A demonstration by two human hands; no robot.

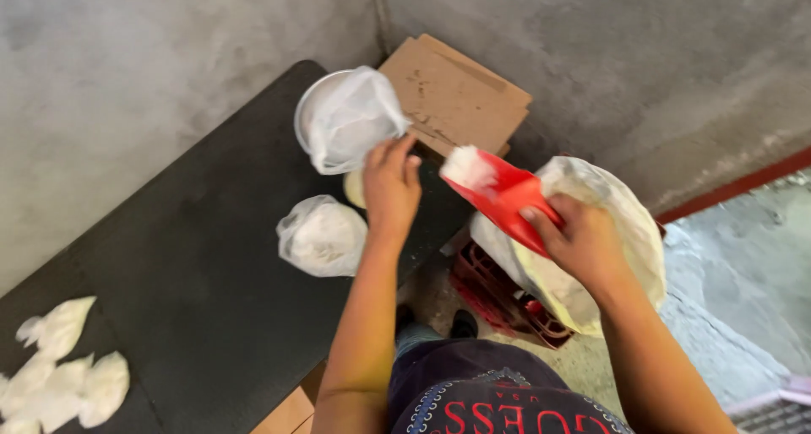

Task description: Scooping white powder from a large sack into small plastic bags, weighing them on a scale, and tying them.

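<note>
Scoop (498, 196) clenched in my right hand (583, 241) — left hand (390, 185) pinches the flimsy bag (348, 117) by its rim — soft, slippery film.

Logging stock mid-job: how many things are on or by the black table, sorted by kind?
Clear bag held open over the bowl, left hand on it: 1
Filled clear bags lying on the table: 1
Flat white bags at the table's near end: about 4
Red scoops, in the right hand: 1
Large white sacks: 1
Total: about 8
</note>
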